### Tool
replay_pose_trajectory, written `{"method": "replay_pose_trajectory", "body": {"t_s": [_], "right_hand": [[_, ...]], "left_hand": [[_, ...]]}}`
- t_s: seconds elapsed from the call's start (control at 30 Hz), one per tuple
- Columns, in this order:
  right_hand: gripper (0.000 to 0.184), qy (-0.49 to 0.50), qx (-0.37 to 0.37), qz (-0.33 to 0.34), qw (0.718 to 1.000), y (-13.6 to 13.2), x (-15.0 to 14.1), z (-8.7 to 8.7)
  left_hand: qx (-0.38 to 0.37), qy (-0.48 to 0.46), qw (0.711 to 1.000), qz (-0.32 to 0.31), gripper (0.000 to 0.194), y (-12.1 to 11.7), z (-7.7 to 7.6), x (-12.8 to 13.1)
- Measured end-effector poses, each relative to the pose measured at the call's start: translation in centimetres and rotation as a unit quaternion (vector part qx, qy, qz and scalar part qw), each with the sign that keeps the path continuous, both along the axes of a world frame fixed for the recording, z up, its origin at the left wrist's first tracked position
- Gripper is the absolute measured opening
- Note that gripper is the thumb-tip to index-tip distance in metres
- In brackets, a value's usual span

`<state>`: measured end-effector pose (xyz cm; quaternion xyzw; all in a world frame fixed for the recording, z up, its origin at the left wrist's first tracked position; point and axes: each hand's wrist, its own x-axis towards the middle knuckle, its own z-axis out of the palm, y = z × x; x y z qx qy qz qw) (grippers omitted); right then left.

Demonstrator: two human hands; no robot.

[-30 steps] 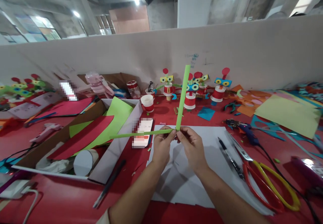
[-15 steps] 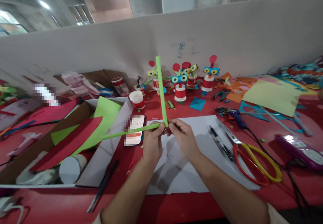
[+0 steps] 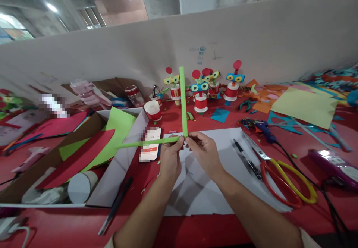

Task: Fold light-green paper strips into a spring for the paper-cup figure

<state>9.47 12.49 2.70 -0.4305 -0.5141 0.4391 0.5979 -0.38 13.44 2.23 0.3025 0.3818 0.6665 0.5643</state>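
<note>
Both of my hands meet above a white sheet of paper (image 3: 223,143) on the red table. My left hand (image 3: 170,159) pinches the end of a green paper strip (image 3: 148,143) that runs out to the left. My right hand (image 3: 203,152) pinches the foot of a second green paper strip (image 3: 183,100) that stands upright. The two strips cross at a right angle between my fingertips.
Scissors with red and yellow handles (image 3: 285,181), a black pen (image 3: 247,160) and a glue gun (image 3: 261,126) lie right of the sheet. An open cardboard box (image 3: 117,173) holds red and green paper at the left. Paper-cup figures (image 3: 201,99) stand by the back wall.
The camera shifted left, then steadied. The upright strip leaned right, then slightly left, and now stands nearly vertical. My hands keep pinching the crossing point.
</note>
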Motion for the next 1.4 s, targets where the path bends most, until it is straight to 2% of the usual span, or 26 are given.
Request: {"method": "replay_pose_trajectory", "body": {"t_s": [0.13, 0.27, 0.43, 0.53, 0.7, 0.97, 1.2, 1.3, 1.4], "right_hand": [[0.01, 0.025, -0.025, -0.002, 0.999, 0.1, 0.2, 0.4], [0.009, 0.066, -0.03, 0.012, 0.997, 0.6, 0.8, 0.5], [0.009, 0.088, -0.036, 0.03, 0.995, 1.0, 1.1, 0.5], [0.009, 0.09, -0.042, 0.027, 0.995, 1.0, 1.1, 0.6], [0.009, 0.075, -0.045, 0.016, 0.996, 0.7, 0.8, 0.6], [0.013, 0.029, -0.008, -0.001, 1.0, 0.7, 0.6, -0.4], [0.012, -0.058, 0.027, -0.028, 0.998, 0.4, 0.9, 0.6], [0.014, -0.037, 0.037, -0.014, 0.999, 0.3, 0.7, 0.6], [0.012, 0.01, 0.02, 0.032, 0.999, 0.4, 0.5, 0.1]], "left_hand": [[0.018, 0.029, 0.999, -0.004, 0.02, 0.0, 0.1, 0.0], [0.035, 0.028, 0.996, -0.077, 0.023, 0.4, 0.1, -0.4], [-0.05, -0.055, 0.988, -0.138, 0.026, 0.9, 0.2, -1.1], [-0.09, -0.083, 0.981, -0.152, 0.028, 0.9, 0.1, -1.2], [-0.088, -0.078, 0.979, -0.166, 0.028, 1.0, -0.2, -1.2], [-0.077, -0.052, 0.98, -0.176, 0.029, 1.1, 0.0, -1.5], [-0.1, -0.054, 0.979, -0.166, 0.031, 1.3, 0.2, -1.7], [-0.099, -0.048, 0.984, -0.141, 0.03, 1.3, 0.2, -1.6], [-0.088, -0.027, 0.991, -0.098, 0.029, 1.1, 0.2, -1.4]]}}
